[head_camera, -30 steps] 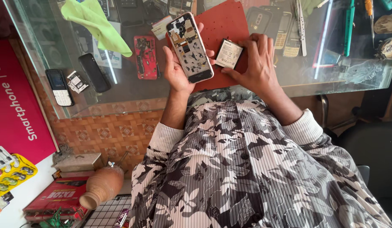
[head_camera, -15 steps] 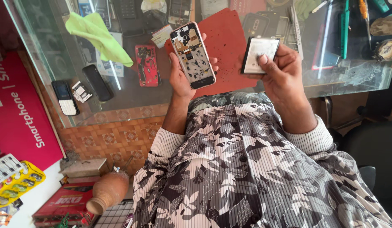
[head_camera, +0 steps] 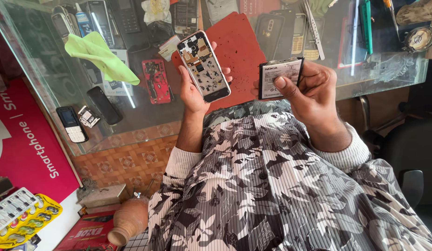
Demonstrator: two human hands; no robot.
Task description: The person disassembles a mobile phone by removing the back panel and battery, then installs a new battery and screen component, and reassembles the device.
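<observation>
My left hand holds an opened phone with its back cover off, so the circuit board and empty battery bay show. My right hand grips a flat phone battery with a white label, held up to the right of the phone and apart from it. Both are raised above a red work mat that lies on the glass counter.
A green cloth, a red opened phone, black handsets and several other phones lie on and under the glass. Tools lie at the top right. A clay pot and a yellow tray sit on the floor at the left.
My right hand has lifted the battery off the mat and turned its labelled face towards me. The left hand has kept the opened phone raised.
</observation>
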